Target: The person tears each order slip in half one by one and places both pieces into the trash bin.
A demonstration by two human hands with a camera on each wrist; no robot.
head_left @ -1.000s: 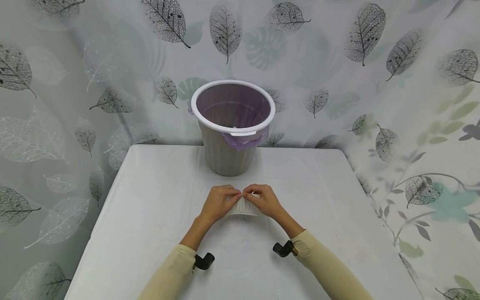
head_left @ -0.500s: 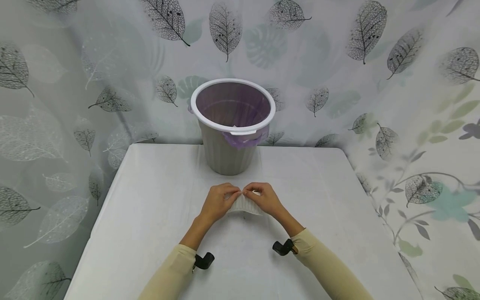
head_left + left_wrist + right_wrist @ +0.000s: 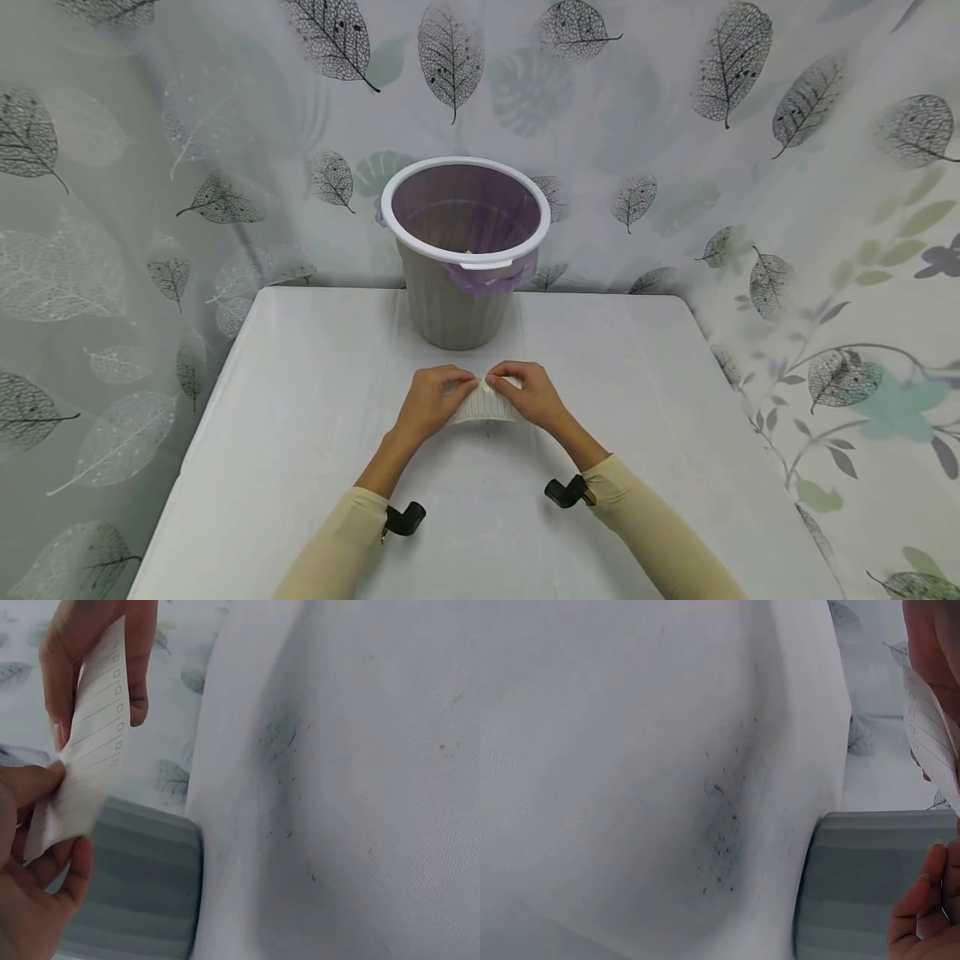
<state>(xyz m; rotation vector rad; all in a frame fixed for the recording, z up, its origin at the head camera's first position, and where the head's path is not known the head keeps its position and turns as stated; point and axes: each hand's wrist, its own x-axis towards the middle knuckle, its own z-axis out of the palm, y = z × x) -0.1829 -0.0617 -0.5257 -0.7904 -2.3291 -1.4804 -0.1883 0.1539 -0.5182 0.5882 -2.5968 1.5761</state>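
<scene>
A sheet of lined paper [image 3: 483,404] with a row of small printed boxes along one edge is held between my two hands over the table. My left hand [image 3: 438,400] pinches its far edge at the left of the middle. Just to the right, my right hand [image 3: 531,395] pinches the same edge, the fingertips of both hands close together. The left wrist view shows the paper [image 3: 94,735] bowed, with my left thumb and fingers on opposite faces. In the right wrist view the paper [image 3: 930,735] is partly cut off by the frame.
Behind the hands stands a grey bin [image 3: 457,308] with a white rim and a purple liner. Small dark specks [image 3: 724,847] lie on the white-covered table [image 3: 315,358]. A leaf-patterned curtain [image 3: 600,100] hangs around the back and sides.
Both hands have shifted slightly away from me, the left also a little leftward. Their fingertips have drawn a bit apart, and more of the paper's near edge shows on the left.
</scene>
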